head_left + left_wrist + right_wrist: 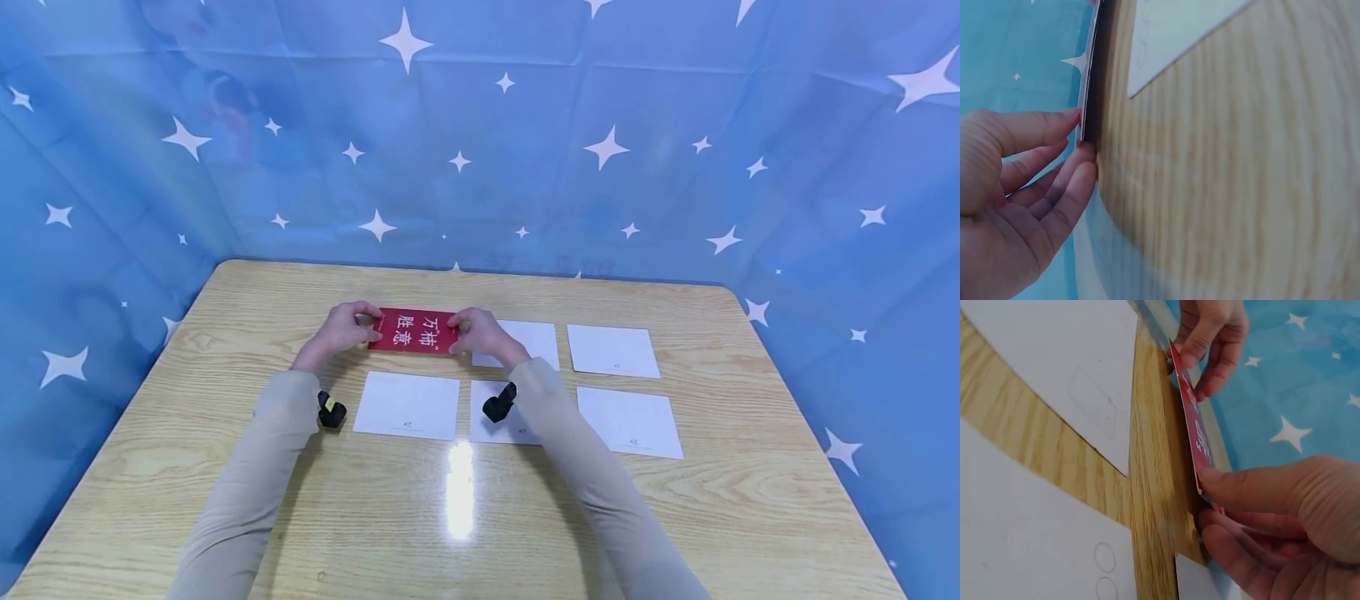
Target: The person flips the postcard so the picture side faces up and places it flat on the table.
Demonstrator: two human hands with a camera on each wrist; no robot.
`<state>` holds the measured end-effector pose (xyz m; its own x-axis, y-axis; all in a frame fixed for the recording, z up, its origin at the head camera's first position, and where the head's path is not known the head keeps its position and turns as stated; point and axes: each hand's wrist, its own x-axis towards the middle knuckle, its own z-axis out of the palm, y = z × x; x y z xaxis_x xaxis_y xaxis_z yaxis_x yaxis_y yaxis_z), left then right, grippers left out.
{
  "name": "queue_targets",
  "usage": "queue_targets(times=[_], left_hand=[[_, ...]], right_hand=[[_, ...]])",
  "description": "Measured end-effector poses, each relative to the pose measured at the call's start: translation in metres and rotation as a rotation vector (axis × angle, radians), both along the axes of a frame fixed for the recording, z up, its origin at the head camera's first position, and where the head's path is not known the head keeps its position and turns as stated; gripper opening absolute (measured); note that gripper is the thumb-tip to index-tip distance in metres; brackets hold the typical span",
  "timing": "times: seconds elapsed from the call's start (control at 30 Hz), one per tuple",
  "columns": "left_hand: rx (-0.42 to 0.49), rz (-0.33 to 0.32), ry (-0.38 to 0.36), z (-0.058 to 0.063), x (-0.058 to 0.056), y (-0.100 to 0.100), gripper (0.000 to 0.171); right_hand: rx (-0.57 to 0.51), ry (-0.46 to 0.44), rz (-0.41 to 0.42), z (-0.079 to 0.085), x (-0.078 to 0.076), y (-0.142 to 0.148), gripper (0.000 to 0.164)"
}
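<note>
A red card [412, 331] with white characters lying sideways is held between both hands near the back of the table. My left hand [345, 327] pinches its left end, thumb on one face and fingers on the other, as the left wrist view shows with the card's edge [1087, 87]. At the opposite end, my right hand [483, 332] grips the card between thumb and fingers. In the right wrist view the card [1194, 425] stands slightly above the wood, tilted. Its underside is mostly hidden.
White cards lie in two rows on the wooden table [337, 517]: a front-left card [407, 406], a front-right card [630, 422], a back-right card [613, 351], and others partly covered by the right arm. A blue star-patterned cloth [480, 200] hangs behind.
</note>
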<state>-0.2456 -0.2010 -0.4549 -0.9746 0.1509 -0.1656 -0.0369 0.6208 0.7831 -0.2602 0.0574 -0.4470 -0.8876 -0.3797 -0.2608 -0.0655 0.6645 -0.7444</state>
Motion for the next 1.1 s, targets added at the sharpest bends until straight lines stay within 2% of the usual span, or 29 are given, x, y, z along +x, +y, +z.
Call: queue_targets(times=[0.23,0.4,0.63,0.9,1.1], left_hand=[[-0.066,-0.039,0.039,0.005,0.004,0.007,0.038],[-0.092,-0.053,0.041,0.007,0.006,0.01,0.035],[-0.129,-0.077,0.044,0.011,0.009,0.015,0.033],[-0.224,-0.093,0.072,0.013,0.009,0.02,0.036],[-0.303,-0.094,0.083,0.014,0.007,0.02,0.039]], right_hand=[[0.066,0.035,0.03,0.003,0.004,-0.003,0.045],[0.127,0.062,0.056,0.004,0.006,-0.006,0.049],[0.172,0.078,0.077,0.005,0.008,-0.007,0.046],[0.213,0.148,0.071,0.006,0.014,-0.008,0.043],[0.228,0.155,0.057,0.006,0.015,-0.01,0.042]])
